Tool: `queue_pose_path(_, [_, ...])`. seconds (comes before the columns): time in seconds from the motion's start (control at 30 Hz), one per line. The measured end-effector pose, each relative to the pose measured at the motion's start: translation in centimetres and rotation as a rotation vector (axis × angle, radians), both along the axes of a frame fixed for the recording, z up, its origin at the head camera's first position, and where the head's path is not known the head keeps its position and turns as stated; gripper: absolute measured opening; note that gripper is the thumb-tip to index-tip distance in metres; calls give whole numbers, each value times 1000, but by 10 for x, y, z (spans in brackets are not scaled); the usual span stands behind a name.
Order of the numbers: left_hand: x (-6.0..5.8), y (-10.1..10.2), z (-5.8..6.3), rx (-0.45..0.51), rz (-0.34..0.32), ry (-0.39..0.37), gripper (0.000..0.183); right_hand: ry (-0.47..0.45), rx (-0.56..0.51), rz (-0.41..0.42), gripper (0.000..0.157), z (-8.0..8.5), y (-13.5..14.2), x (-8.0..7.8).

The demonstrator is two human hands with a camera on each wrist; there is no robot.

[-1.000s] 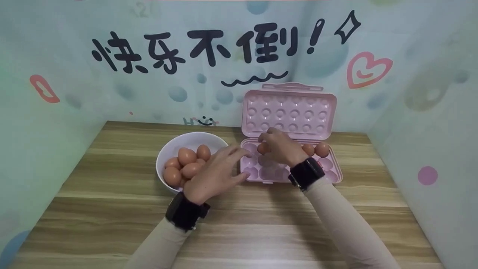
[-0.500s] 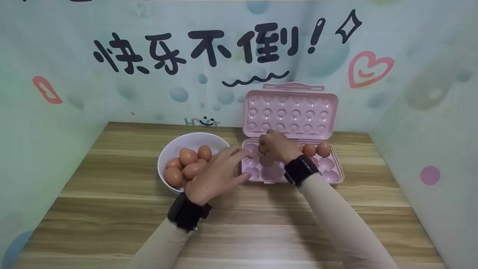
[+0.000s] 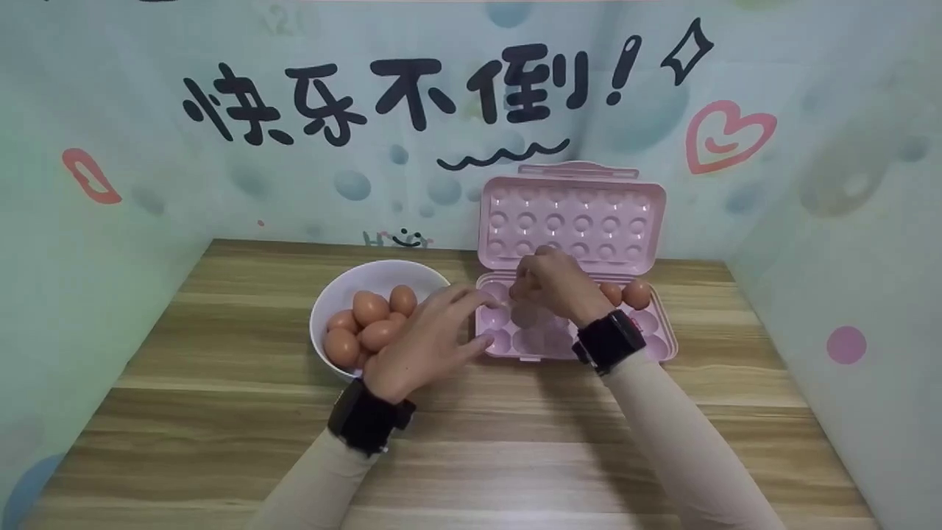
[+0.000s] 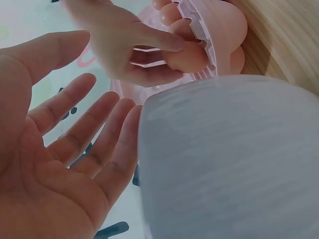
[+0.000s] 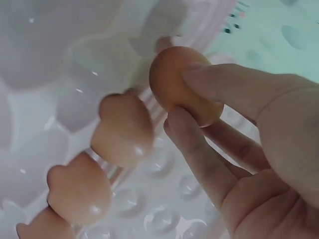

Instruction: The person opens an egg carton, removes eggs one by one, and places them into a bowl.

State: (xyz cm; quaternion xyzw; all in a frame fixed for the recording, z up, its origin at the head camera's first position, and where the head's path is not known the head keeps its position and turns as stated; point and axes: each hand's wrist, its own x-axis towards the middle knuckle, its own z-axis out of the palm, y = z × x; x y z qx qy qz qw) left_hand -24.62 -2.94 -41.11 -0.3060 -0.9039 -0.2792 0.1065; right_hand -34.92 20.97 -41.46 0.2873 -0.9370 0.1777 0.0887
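Note:
My right hand (image 3: pixel 556 283) is over the back row of the pink egg carton (image 3: pixel 668 346). Between thumb and fingers it pinches a brown egg (image 5: pixel 174 82), plain in the right wrist view but mostly hidden by the hand from above. Other eggs, such as this one (image 5: pixel 122 132), sit in a row in the carton's cups. My left hand (image 3: pixel 427 338) is held out beside the white bowl (image 3: pixel 324 294), overlapping its right side. In the left wrist view its fingers (image 4: pixel 107 132) are spread, with nothing in the palm. Several brown eggs (image 3: pixel 370 308) are heaped in the bowl.
Behind the cups the carton's dimpled lid (image 3: pixel 570 221) stands raised, near the printed backdrop (image 3: pixel 353 44). Everything rests on a wood-grain table (image 3: pixel 471 471). Side walls of the same fabric (image 3: pixel 846 243) rise at left and right.
My right hand dips leftward over the back row, then shifts back up and right, and the egg it holds is hidden from above now. My left hand stays almost still by the bowl.

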Motion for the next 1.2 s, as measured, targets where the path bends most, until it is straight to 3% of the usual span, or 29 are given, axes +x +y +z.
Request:
queue_pose_path(0.27, [0, 1, 0, 38, 25, 22, 44, 85, -197, 33, 19, 16, 16, 29])
queue_pose_path(0.47, [-2, 4, -2, 95, -17, 96, 50, -22, -377, 16, 30, 23, 23, 60])
queue_pose_path(0.6, [-2, 6, -2, 118, -19, 103, 51, -67, -426, 17, 31, 25, 23, 75])
queue_pose_path(0.93, [-1, 10, -2, 152, -32, 112, 50, -128, -455, 50, 30, 27, 12, 90])
queue_pose_path(1.2, [1, 12, -2, 172, -35, 152, 46, -233, -506, 125, 31, 24, 5, 94])
